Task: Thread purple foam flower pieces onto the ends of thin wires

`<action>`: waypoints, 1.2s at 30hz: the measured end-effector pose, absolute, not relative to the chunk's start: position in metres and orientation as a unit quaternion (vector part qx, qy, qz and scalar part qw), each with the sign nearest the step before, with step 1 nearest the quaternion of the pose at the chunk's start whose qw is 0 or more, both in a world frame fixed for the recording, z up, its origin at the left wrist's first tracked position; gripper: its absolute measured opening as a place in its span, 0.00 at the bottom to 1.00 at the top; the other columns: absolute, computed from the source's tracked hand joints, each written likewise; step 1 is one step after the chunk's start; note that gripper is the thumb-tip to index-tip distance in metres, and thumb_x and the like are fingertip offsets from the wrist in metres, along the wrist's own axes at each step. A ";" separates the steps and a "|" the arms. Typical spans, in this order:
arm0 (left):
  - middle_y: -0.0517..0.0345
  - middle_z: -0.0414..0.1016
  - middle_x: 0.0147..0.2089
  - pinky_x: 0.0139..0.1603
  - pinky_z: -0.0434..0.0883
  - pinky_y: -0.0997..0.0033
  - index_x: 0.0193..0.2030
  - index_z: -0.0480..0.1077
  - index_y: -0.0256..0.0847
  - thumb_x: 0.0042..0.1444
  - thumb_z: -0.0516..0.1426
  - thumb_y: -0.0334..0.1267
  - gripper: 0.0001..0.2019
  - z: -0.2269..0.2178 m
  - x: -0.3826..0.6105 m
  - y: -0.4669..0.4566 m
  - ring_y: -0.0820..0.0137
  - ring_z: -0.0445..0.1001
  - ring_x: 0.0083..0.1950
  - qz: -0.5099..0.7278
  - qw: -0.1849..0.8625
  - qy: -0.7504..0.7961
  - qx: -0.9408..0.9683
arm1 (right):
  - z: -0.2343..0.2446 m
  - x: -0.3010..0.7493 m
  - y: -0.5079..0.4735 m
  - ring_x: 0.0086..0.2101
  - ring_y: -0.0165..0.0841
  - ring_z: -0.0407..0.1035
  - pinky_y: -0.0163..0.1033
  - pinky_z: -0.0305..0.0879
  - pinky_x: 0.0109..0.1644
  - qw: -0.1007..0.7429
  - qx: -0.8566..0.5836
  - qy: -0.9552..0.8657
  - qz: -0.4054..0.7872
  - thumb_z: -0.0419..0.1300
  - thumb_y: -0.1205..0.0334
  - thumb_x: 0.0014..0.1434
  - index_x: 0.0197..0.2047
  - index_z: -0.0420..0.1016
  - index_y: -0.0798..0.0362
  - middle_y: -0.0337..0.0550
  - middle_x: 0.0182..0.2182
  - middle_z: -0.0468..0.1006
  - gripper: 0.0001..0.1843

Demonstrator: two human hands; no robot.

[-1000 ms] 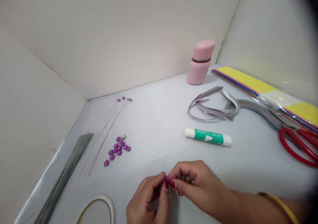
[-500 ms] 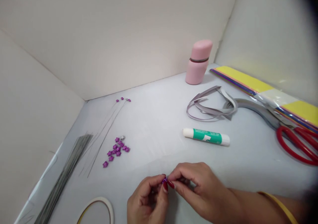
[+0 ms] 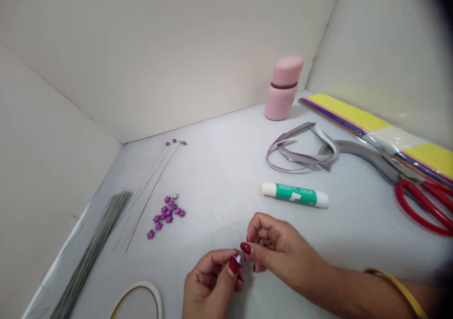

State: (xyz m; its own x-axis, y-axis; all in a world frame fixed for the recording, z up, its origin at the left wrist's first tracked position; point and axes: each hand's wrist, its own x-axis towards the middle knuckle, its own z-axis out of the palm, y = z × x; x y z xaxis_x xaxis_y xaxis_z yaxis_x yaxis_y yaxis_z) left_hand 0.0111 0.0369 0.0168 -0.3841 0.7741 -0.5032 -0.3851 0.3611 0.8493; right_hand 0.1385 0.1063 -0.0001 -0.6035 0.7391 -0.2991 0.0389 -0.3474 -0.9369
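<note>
- White card walls [image 3: 141, 59] enclose a pale sheeted surface [image 3: 219, 168], with the grip low and central in the head view.
- A tiny folded paper piece [image 3: 237, 260], purple and white, sits at the tips of the left hand [image 3: 210, 281], above the surface.
- Left thumb and fingers are clamped on it. Light fingertip pressure would seem best here, keeping the small folds crisp and the piece from crushing.
- Right hand [image 3: 279, 248] is just beside the piece and not touching it, its fingers curled and its thumb and fingertips slightly apart. Whether it holds anything cannot be told.
- Purple paper stars [image 3: 166, 214] lie in a loose heap left of the grip.
- Beyond them, thin wires [image 3: 152, 191] run away from the grip, with small purple tips.
- Further left, a wire bundle [image 3: 95, 239] lies along the wall.
- Just ahead of the grip is a glue stick [image 3: 295, 195], green-labelled. Its print is too blurred to read.
- Further ahead and right are grey paper strips [image 3: 300, 151], red scissors [image 3: 423, 205], a paper pack [image 3: 354, 116] and a pink bottle [image 3: 283, 90].
- Left of the grip, at the view's lower edge, is a white ring [image 3: 138, 300].
</note>
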 end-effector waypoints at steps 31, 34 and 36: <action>0.59 0.75 0.17 0.20 0.65 0.84 0.26 0.79 0.36 0.32 0.68 0.43 0.14 0.008 0.012 0.038 0.82 0.67 0.17 0.557 0.596 0.568 0.110 | 0.008 0.134 0.103 0.23 0.25 0.66 0.30 0.59 0.26 0.201 -0.305 -0.449 0.816 0.58 0.53 0.55 0.33 0.62 0.55 0.36 0.23 0.71 0.13; 0.58 0.75 0.17 0.21 0.65 0.85 0.27 0.79 0.36 0.33 0.68 0.43 0.14 0.006 0.012 0.038 0.81 0.68 0.18 0.558 0.600 0.563 0.107 | 0.007 0.134 0.103 0.23 0.25 0.66 0.30 0.59 0.26 0.201 -0.312 -0.456 0.809 0.58 0.52 0.55 0.33 0.63 0.55 0.36 0.22 0.72 0.14; 0.58 0.75 0.18 0.22 0.66 0.84 0.28 0.79 0.37 0.33 0.68 0.43 0.15 0.006 0.012 0.038 0.81 0.68 0.19 0.561 0.603 0.558 0.103 | 0.006 0.135 0.103 0.23 0.25 0.66 0.30 0.59 0.26 0.199 -0.312 -0.459 0.807 0.57 0.52 0.55 0.33 0.63 0.54 0.36 0.23 0.72 0.14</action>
State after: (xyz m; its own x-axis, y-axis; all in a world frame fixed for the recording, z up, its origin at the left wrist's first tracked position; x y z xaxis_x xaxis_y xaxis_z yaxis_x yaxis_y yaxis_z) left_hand 0.0121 0.0378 0.0057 -0.2515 0.7917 -0.5568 -0.5607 0.3497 0.7505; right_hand 0.1346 0.1032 0.0063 -0.7261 0.6078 -0.3214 -0.0341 -0.4987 -0.8661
